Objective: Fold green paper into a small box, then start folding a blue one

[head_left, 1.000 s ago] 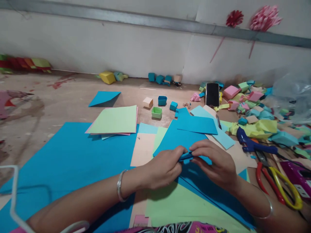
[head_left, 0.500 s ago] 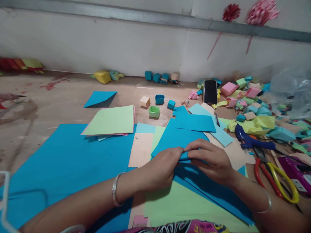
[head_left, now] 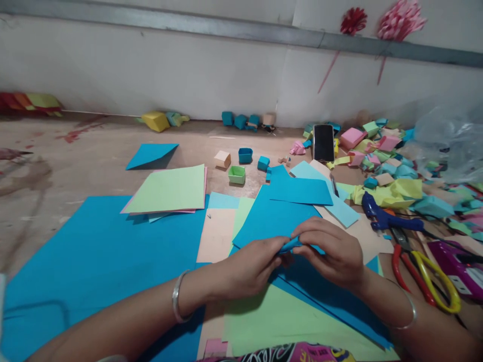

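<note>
A small folded piece of blue paper [head_left: 290, 245] is pinched between both hands, over a stack of coloured sheets. My left hand [head_left: 252, 264] grips its left end between thumb and fingers. On the right end, my right hand [head_left: 332, 249] closes its fingertips; the fingers hide part of the piece. Beneath the hands lie blue sheets [head_left: 260, 221] and a light green sheet [head_left: 294, 322]. A blue strip [head_left: 302, 191] rests just beyond my right hand.
Small paper boxes [head_left: 237, 175] stand beyond the sheets. At the right are a blue glue gun [head_left: 388, 213], red-handled pliers [head_left: 407, 266], yellow-handled scissors [head_left: 439, 286], a purple extension socket [head_left: 458, 269] and a heap of paper boxes [head_left: 388, 143] near a phone [head_left: 323, 142].
The blue piece has tilted, its right end now higher, and my left fingers have shifted beneath it. Both hands stay in about the same place. The view has shifted slightly.
</note>
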Tool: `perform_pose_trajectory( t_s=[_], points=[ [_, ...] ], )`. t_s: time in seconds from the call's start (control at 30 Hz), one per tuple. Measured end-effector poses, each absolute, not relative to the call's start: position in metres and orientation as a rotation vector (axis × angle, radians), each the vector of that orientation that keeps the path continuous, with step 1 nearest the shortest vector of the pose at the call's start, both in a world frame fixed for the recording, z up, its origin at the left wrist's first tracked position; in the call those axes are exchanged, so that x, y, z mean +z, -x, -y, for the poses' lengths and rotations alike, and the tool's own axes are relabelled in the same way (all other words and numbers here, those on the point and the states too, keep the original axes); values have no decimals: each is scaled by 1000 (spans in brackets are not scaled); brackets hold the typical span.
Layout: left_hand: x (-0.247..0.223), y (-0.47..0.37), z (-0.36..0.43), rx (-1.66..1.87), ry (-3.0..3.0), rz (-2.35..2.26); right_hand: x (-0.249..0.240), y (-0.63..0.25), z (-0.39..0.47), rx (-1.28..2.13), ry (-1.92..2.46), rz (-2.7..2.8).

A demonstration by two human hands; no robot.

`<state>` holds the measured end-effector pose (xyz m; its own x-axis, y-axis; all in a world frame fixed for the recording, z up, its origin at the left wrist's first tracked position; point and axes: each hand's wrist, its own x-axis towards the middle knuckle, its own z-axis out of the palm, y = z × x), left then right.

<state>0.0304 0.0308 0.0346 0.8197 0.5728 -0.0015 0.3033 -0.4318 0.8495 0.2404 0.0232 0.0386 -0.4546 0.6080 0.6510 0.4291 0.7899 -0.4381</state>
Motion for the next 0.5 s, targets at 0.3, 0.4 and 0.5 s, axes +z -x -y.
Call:
perform_pose_trajectory(
  t_s=[0.3, 0.4, 0.5],
  points=[
    [39, -30, -30, 315, -1816, -548, 42, -237, -19, 165, 803, 2089],
    [38, -29, -28, 300, -1783, -527, 43, -238, -17, 154, 809, 2103],
    [34, -29, -25, 296, -1732, -557, 43, -238, -16, 201, 815, 2098]
  ],
)
